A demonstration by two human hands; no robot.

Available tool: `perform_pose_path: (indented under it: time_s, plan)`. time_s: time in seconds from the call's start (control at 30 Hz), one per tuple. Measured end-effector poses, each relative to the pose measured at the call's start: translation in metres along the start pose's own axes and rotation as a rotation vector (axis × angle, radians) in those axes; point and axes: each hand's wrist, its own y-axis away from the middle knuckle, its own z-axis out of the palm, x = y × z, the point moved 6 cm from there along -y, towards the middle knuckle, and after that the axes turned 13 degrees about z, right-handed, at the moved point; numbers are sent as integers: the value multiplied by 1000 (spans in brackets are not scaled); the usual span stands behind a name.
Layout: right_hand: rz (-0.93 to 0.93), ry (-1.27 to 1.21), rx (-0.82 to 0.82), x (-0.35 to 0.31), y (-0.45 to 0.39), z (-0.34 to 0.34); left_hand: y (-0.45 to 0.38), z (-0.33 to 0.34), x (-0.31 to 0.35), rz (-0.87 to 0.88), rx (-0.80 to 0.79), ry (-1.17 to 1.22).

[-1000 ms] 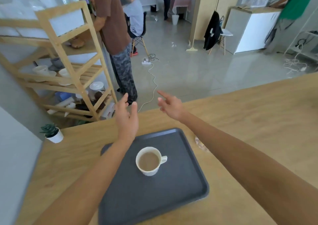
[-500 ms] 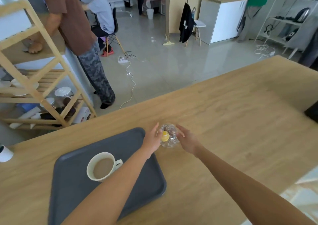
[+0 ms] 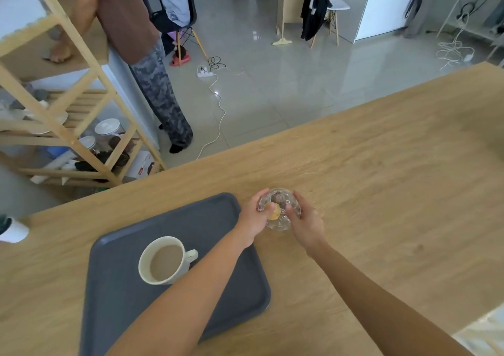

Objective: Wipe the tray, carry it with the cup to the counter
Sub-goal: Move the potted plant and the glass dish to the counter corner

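Observation:
A dark grey tray (image 3: 117, 295) lies on the wooden counter (image 3: 381, 192) at the lower left. On it stands a white cup (image 3: 163, 260) filled with milky coffee, handle pointing right. Just past the tray's right corner, a small clear glass dish (image 3: 281, 219) holds a yellow sweet and a dark one. My left hand (image 3: 256, 216) grips the dish's left side, its forearm crossing over the tray. My right hand (image 3: 305, 219) grips the dish's right side.
A small white plant pot (image 3: 13, 230) sits at the counter's left edge. Beyond the counter stands a wooden shelf rack (image 3: 68, 126) with jars and dishes. A person in a brown shirt (image 3: 128, 15) stands beside it. Cables trail across the floor.
Both hands came down from above the tray's far edge and closed around the glass dish right of the tray. The view swung right and downward.

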Motion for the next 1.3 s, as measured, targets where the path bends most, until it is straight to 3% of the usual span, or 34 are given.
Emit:
perform_pose_path:
  time_s: [0.2, 0.4, 0.6, 0.83, 1.03, 1.3]
  plan:
    - [-51, -30, -11, -25, 12, -9, 5, -6, 8, -39, 12, 200]
    - [-109, -13, -37, -72, 31, -11, 8, -34, 45, 14, 59, 183]
    - [-225, 3, -105, -138, 60, 26, 29, -110, 84, 101, 201, 155]
    - [-318, 58, -363, -191, 102, 162, 101, -245, 72, 118, 429, 174]
    - [-300, 137, -623, -198, 163, 305, 178, -358, 9, 21, 623, 238]
    - [-284, 259, -709, -189, 208, 446, 236, -461, -78, -120, 761, 311]
